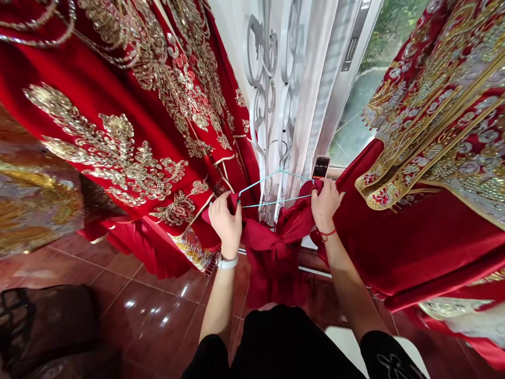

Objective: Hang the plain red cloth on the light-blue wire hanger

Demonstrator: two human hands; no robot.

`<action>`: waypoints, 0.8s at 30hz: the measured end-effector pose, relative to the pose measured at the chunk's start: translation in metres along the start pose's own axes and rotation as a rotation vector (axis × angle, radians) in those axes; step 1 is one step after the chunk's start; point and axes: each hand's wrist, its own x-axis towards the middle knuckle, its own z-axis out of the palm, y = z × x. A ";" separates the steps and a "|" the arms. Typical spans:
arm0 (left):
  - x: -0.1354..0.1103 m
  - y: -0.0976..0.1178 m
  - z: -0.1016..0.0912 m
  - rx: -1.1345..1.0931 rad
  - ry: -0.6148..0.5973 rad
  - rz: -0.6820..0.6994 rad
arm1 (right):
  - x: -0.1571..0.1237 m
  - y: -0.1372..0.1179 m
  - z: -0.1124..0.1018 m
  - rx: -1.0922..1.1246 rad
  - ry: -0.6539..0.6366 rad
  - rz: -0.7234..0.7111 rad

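Both hands are working a plain red garment (272, 247) onto a thin blue hanger (272, 187) at centre, left hand (225, 223) pinching fabric at one hanger end, right hand (325, 204) gripping the other; I'd be keeping both shoulders level and taut to avoid slippage.

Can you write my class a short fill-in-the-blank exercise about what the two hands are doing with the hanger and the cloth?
1. Both hands grip a plain red cloth draped over a light ____ hanger.
2. The left hand has a ____ watch band at its wrist.
3. The right hand wears a thin ____ string at its wrist.
4. The embroidered garment on the left carries ____ ornament on red.

Missing words: blue; white; red; gold
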 end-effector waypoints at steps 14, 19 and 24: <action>0.040 0.031 -0.024 0.519 -0.459 0.060 | 0.081 0.025 -0.048 -0.333 -0.490 -0.282; 0.051 0.035 -0.032 0.605 -0.663 0.217 | 0.079 0.017 -0.046 -0.422 -0.527 -0.246; 0.068 0.025 -0.032 0.546 -0.683 0.211 | 0.097 0.037 -0.050 -0.139 -0.698 -0.370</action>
